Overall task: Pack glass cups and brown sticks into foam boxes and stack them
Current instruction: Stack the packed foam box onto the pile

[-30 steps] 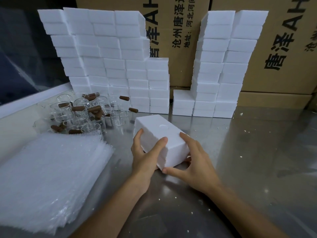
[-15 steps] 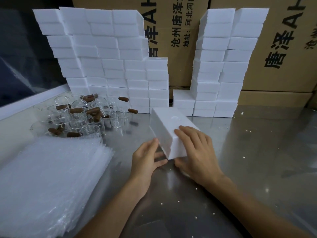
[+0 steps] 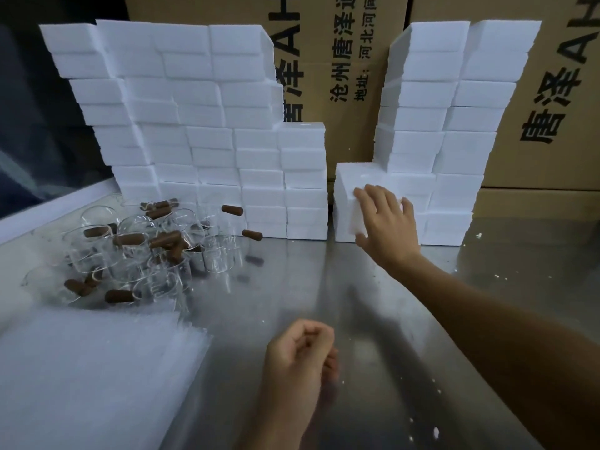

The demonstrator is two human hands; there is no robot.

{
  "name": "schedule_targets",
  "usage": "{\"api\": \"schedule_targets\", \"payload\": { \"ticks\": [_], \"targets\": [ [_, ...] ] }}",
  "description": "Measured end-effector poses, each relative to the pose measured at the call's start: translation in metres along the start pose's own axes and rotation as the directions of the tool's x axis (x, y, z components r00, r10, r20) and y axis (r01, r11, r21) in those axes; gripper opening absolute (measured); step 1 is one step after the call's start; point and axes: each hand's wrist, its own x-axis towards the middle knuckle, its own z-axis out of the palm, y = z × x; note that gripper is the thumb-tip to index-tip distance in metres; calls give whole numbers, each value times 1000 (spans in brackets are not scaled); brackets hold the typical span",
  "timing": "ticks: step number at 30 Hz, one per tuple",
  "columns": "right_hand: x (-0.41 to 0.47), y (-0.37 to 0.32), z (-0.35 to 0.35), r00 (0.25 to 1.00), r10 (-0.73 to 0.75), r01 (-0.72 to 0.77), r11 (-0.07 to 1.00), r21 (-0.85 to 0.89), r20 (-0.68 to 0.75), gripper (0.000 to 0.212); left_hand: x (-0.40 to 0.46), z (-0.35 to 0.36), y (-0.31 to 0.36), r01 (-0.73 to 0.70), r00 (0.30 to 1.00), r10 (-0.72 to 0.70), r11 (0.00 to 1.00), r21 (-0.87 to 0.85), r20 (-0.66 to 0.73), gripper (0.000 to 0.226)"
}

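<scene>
Placement of the white rectangular foam box (image 3: pixel 349 206) against the right-hand stack, centre frame, is noted: moved from mid-tabletop, pressed by the right hand (image 3: pixel 386 222), fingers spread; left hand (image 3: pixel 300 355) withdrawn, curled, empty.

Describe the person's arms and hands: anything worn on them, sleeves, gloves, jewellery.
Both are bare. The left hand and the right hand wear no gloves, and no rings show on the fingers that can be seen. Neither wrist carries a watch or band. The forearms are uncovered as far as the bottom edge of the picture, so no sleeve is in view. No marks or tattoos show.
</scene>
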Motion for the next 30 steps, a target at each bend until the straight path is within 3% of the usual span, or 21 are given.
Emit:
{"api": "schedule_targets", "payload": {
  "ticks": [6,11,15,17,19,22,26,30],
  "targets": [
    [59,8,21,998,-43,53,980,-193,55,76,2,-3,-1,-35,998,31,997,62,57,22],
    [78,5,31,989,-2,25,988,-152,149,88,4,-5,-1,-29,991,15,994,106,130,20],
    [86,0,26,946,96,-95,995,-17,310,103,6,-7,2,-20,989,3,993,115,149,22],
    [96,-3,17,952,123,-159,981,110,282,105,8,-7,4,-4,990,-12,994,112,139,22],
    [110,-12,4,983,122,-151,963,224,138,109,10,-9,2,-10,988,-8,994,112,156,22],
    [131,-30,-11,1000,6,-5,987,163,-7,123,15,-11,-3,-22,989,1,990,142,151,25],
    [155,-48,-10,993,-82,79,996,36,80,128,23,-14,-10,-48,988,17,979,196,155,25],
    [170,-53,-10,987,-28,14,996,91,156,101,26,-13,-16,-29,989,1,982,186,146,21]
  ]
}}
